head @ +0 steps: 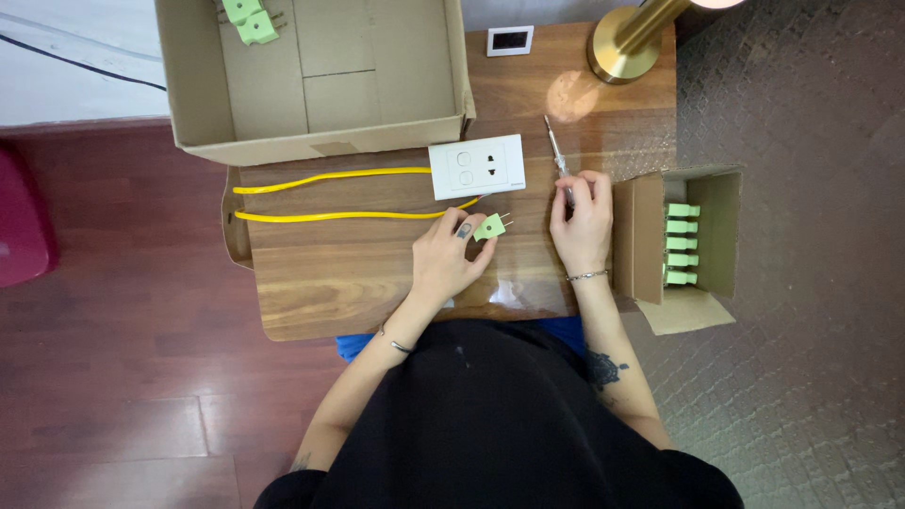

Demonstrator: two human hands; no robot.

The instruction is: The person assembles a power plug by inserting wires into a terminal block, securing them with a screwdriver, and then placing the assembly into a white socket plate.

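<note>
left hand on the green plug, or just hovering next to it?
Touching. The head view shows the left hand pinching the green plug between its fingertips, with no gap; the plug's prongs point toward the right hand.

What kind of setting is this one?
Probably a home room used for small assembly work: a small wooden table on wood flooring, a brass lamp base, and cardboard boxes of green plugs.

The person wears a black short-sleeved top, with a strip of blue fabric showing at its twelve o'clock edge. A thin dark band circles the left wrist, a fine silver chain bracelet the right. A dark tattoo marks the right forearm; a smaller one sits near the left elbow.
</note>
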